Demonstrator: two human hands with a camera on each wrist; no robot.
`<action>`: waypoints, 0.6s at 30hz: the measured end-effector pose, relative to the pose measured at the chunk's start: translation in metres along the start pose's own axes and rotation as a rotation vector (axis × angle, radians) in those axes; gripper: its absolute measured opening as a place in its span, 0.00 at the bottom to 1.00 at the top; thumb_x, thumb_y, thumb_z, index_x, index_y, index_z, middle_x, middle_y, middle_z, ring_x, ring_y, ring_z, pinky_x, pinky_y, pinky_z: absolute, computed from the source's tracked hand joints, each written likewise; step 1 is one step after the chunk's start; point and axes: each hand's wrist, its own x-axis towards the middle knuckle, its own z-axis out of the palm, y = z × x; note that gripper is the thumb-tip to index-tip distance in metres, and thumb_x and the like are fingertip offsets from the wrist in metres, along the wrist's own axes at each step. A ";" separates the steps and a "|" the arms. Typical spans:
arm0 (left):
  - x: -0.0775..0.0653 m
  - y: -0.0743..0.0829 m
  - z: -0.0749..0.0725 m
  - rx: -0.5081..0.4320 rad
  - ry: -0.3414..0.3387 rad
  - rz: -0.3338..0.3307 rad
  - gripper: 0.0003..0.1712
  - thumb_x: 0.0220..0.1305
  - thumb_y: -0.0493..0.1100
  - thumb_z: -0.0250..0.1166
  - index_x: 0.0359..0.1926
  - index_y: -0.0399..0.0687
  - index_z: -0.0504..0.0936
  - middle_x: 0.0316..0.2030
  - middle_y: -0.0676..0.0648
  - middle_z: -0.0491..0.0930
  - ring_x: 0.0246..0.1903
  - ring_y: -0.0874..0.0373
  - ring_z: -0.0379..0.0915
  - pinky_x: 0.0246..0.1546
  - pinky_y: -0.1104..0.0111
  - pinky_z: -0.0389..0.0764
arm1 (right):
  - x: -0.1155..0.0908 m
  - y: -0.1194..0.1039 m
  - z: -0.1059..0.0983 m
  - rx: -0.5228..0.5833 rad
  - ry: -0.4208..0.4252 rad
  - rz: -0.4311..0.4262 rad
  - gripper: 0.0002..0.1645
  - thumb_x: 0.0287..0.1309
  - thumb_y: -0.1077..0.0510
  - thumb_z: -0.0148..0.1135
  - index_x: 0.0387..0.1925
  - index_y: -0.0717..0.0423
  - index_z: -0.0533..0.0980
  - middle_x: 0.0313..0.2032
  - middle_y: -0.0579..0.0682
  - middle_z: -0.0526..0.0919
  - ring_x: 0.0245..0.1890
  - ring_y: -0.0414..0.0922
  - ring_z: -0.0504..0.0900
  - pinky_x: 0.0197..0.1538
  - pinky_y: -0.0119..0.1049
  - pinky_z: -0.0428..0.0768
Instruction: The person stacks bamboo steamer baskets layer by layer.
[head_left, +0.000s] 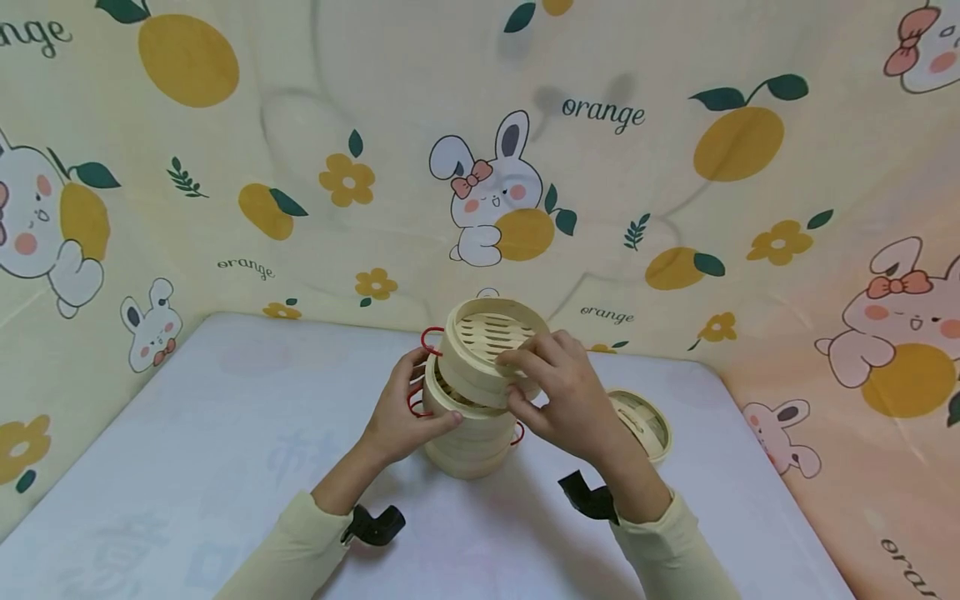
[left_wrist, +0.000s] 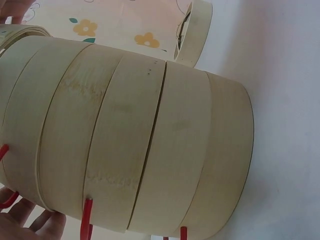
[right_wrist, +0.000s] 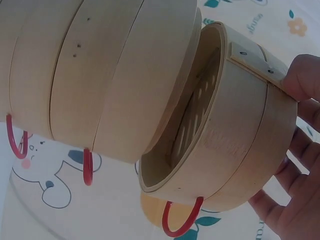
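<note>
A stack of round bamboo steamer baskets (head_left: 468,442) with red loop handles stands on the white table. My left hand (head_left: 405,414) grips the stack's left side near its top, thumb toward me and fingers round the far side. Above it, my right hand (head_left: 566,392) holds a bamboo steamer basket (head_left: 467,367) by its right side, fingertips over the rim. This basket is tilted, and its slatted floor shows. In the right wrist view a gap opens between the held basket (right_wrist: 235,135) and the stack (right_wrist: 110,75).
A round woven bamboo lid (head_left: 652,421) lies on the table to the right of the stack, partly behind my right forearm. Behind the table (head_left: 247,400) hangs a cloth (head_left: 405,75) printed with rabbits and oranges. Black straps (head_left: 375,527) are at both wrists.
</note>
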 end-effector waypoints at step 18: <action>0.000 0.000 0.001 0.005 0.027 -0.014 0.50 0.42 0.43 0.77 0.66 0.50 0.60 0.62 0.45 0.68 0.62 0.46 0.66 0.64 0.49 0.68 | 0.000 -0.011 0.002 0.032 -0.047 0.009 0.15 0.47 0.60 0.59 0.40 0.50 0.80 0.36 0.47 0.76 0.37 0.47 0.69 0.43 0.42 0.69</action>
